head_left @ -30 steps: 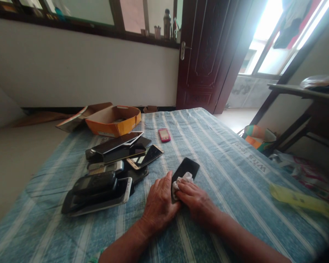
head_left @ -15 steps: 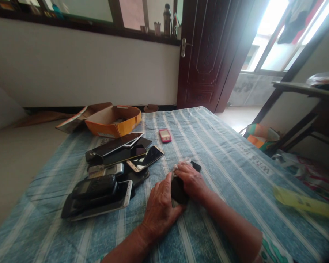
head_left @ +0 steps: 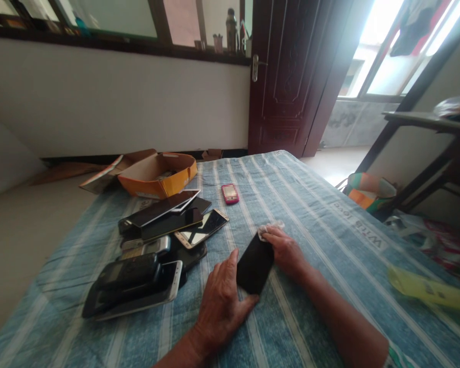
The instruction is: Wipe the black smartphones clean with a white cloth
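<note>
A flat, rectangular smartphone with a black face (head_left: 255,263) lies on the blue cloth with white stripes (head_left: 329,266), near the middle of the scene and slanted so that its far end points slightly right. The left hand (head_left: 220,296) is spread wide between thumb and fingers: the thumb reaches to the phone's near end, and the fingers stand along its left side. The right hand (head_left: 285,253) has its fingers bent together over a crumpled, thin white wipe (head_left: 269,229), holding it at the phone's far end; part of the wipe sticks out beyond the fingertips to the far right. Farther off, apart from both hands, lies a small pinkish-red handset (head_left: 230,194) with a blurred front. To the left is a loose pile of phones: on its right side, a gold-framed smartphone with a dark, shiny screen (head_left: 203,228); toward the near end, a chunky black plastic device (head_left: 128,271) resting over a white-edged smartphone (head_left: 175,282); and between them a silver handset (head_left: 160,245), partly covered. Just beyond the pile, on the far left, stands an open orange cardboard box (head_left: 153,186) with its brown inside showing; what lies in it is too dim to tell. A translucent yellow piece (head_left: 425,289), blurred, lies to the right.
</note>
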